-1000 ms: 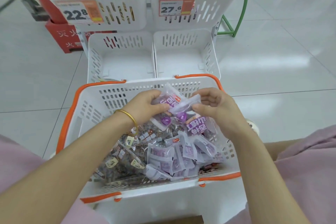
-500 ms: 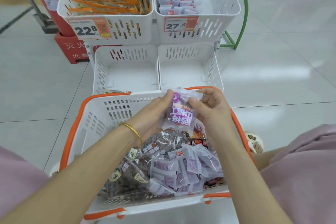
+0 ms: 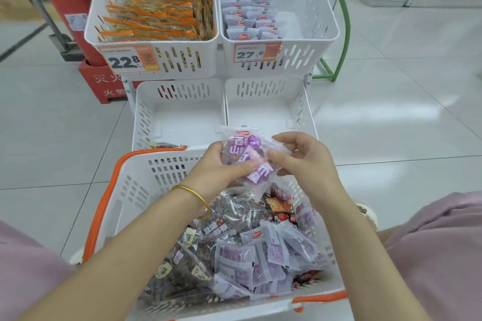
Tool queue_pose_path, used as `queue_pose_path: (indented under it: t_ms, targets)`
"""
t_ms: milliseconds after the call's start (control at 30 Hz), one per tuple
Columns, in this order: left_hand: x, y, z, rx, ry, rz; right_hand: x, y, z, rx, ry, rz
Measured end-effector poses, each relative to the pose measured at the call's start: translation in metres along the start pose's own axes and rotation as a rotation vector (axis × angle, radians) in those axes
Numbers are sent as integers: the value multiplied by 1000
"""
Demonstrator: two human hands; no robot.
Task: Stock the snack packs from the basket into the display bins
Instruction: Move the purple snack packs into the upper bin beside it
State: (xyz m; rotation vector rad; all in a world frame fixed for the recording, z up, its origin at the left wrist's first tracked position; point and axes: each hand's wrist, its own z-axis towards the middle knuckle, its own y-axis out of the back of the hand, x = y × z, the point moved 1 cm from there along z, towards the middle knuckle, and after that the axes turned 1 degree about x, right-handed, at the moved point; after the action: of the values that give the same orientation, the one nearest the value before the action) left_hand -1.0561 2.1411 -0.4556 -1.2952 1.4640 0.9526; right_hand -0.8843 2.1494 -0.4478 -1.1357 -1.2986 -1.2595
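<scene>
Both forearms reach forward over the basket (image 3: 156,164), a white slotted tub with an orange rim, close in front of the person. A gold bangle (image 3: 196,197) sits on the left wrist.

Below the wrists, inside the basket: a heap of pale purple packs (image 3: 266,258) under the right forearm, clear bags of brown snacks (image 3: 208,237) under the left forearm, and dark orange-and-black packs (image 3: 279,206) just beneath the right hand.

Left hand (image 3: 216,172): palm turned inward, thumb laid flat across the front of the held purple packs (image 3: 242,154), fingers hidden behind them. It grips them.

Right hand (image 3: 305,164): fingers curled, with thumb and forefinger pinching the right edge of the same bundle. The bundle looks like two or more packs overlapped; the exact count is unclear. It is raised between the hands, above the basket's far rim.

Just beyond the hands: two low white bins side by side, the lower left bin (image 3: 146,117) and the lower right bin (image 3: 300,107), their white floors in plain sight.

Farther out and higher: the upper left bin (image 3: 187,65) holds orange-edged packs (image 3: 156,8) and carries a tag reading 22.8. The upper right bin (image 3: 307,41), ahead of the right hand, holds rows of matching purple packs (image 3: 245,15) and carries a tag reading 27.6.

Far left of the left hand: a red fire extinguisher (image 3: 67,5).
</scene>
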Motion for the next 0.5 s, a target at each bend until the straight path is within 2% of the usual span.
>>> queue_pose_path:
  t_ms: [100,200,367,500]
  targets:
    - [-1,1,-1,-48,28,-192,-11,-4,-7,-134,-165,431]
    - [-1,0,-4,-66,-12,-221,-19,-17,-15,-71,-299,716]
    - [6,6,-3,-184,-64,-148,-24,-43,-31,156,-380,579]
    - [6,8,-2,-162,-120,-171,-25,-37,-30,144,-318,289]
